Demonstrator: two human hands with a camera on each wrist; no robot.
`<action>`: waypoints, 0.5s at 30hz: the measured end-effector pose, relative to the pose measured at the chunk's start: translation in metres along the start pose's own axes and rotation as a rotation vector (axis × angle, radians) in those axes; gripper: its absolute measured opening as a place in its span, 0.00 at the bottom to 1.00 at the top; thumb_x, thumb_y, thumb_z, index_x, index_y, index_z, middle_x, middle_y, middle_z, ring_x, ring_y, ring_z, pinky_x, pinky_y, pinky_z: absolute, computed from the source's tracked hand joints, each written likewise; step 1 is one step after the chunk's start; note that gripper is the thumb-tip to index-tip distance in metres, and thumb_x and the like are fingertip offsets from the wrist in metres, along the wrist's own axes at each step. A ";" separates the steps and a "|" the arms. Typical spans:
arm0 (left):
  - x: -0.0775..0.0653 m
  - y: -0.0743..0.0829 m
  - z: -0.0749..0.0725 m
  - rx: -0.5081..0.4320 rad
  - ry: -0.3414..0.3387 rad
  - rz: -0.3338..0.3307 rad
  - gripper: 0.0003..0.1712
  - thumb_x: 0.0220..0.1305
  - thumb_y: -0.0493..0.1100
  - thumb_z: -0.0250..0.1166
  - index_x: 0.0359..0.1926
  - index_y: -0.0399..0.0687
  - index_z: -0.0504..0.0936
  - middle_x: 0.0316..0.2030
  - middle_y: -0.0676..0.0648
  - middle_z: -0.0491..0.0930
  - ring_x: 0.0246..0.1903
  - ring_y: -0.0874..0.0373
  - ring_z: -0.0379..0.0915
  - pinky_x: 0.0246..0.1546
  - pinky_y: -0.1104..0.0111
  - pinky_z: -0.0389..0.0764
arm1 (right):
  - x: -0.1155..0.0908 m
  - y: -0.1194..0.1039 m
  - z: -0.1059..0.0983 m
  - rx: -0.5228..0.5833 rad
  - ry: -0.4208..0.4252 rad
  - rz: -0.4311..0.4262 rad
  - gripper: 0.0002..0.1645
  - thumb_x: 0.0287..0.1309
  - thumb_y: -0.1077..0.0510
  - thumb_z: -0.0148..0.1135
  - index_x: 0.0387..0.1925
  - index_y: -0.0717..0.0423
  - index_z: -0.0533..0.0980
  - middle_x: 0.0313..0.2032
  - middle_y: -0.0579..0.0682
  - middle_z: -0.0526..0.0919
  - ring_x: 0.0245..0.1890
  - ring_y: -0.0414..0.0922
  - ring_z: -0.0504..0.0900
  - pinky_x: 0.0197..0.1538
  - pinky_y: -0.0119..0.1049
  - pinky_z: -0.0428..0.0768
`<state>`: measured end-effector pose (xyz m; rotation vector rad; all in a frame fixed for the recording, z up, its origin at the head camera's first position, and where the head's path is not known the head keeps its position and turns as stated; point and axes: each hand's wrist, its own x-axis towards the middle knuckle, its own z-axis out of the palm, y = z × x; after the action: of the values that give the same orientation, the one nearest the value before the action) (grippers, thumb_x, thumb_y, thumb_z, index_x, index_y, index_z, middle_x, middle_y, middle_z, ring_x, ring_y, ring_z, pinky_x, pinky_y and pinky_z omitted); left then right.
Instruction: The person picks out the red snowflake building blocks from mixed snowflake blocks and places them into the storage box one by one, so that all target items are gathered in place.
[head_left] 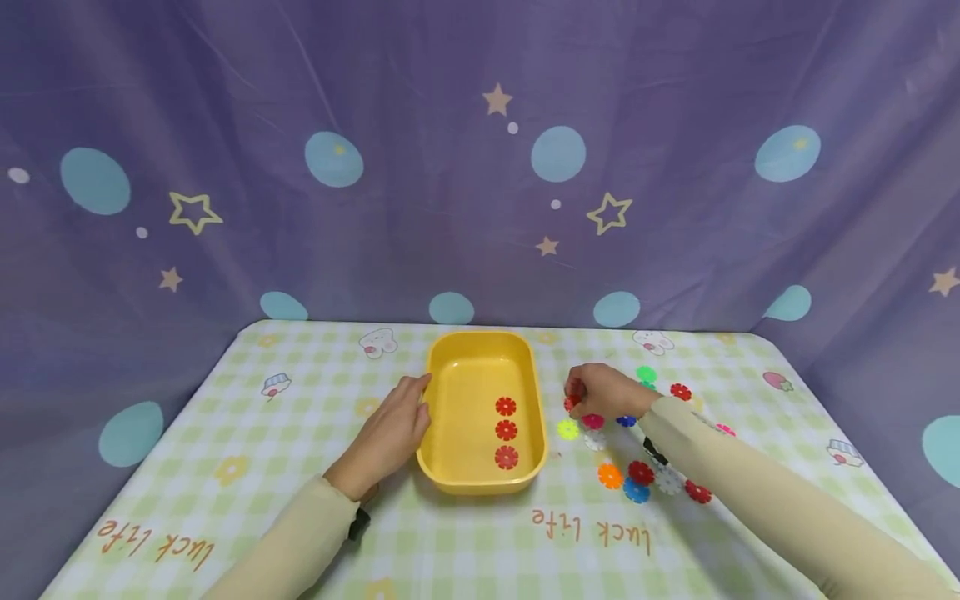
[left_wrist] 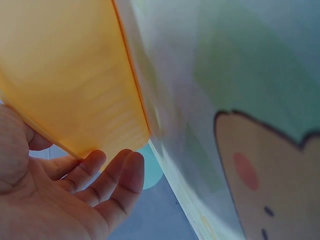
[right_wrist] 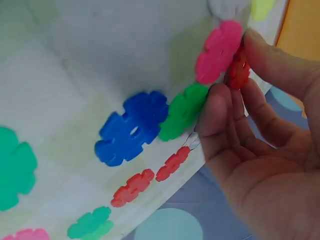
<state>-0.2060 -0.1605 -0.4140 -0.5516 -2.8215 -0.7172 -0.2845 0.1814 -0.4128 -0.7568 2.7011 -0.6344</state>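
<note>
A yellow plastic tray stands mid-table, with three red snowflake discs in a column along its right side. My left hand holds the tray's left rim; in the left wrist view, its curled fingers lie against the tray wall. To the right of the tray, my right hand pinches a red snowflake disc between thumb and fingers, at the table surface. Beside it lie a pink disc, a green disc and a blue disc.
Several loose discs spread under and around the right forearm, among them an orange disc, a light blue disc and a yellow-green disc. A checked cloth covers the table. Behind hangs a purple curtain.
</note>
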 end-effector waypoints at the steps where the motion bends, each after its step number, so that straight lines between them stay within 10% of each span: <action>1: 0.000 0.000 0.000 0.002 -0.002 0.000 0.27 0.69 0.39 0.51 0.66 0.33 0.63 0.51 0.43 0.68 0.49 0.53 0.67 0.50 0.59 0.72 | 0.000 -0.001 0.001 0.004 0.006 -0.001 0.12 0.47 0.59 0.73 0.31 0.56 0.77 0.26 0.44 0.76 0.25 0.42 0.72 0.34 0.35 0.76; 9: 0.000 -0.002 0.000 0.008 -0.012 -0.006 0.27 0.69 0.39 0.51 0.66 0.33 0.62 0.52 0.43 0.68 0.50 0.53 0.67 0.51 0.59 0.71 | -0.005 -0.006 0.004 -0.006 0.193 -0.083 0.13 0.44 0.58 0.75 0.35 0.56 0.83 0.30 0.44 0.78 0.28 0.41 0.73 0.35 0.34 0.78; 15: -0.001 -0.001 -0.001 0.001 -0.008 -0.004 0.27 0.69 0.39 0.51 0.66 0.34 0.62 0.51 0.44 0.68 0.50 0.53 0.67 0.52 0.59 0.71 | 0.003 -0.025 -0.021 0.008 0.319 -0.302 0.15 0.48 0.57 0.72 0.42 0.52 0.84 0.39 0.41 0.79 0.39 0.45 0.78 0.44 0.42 0.79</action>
<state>-0.2057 -0.1623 -0.4138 -0.5507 -2.8310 -0.7152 -0.2840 0.1681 -0.3827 -1.1652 2.8867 -0.9025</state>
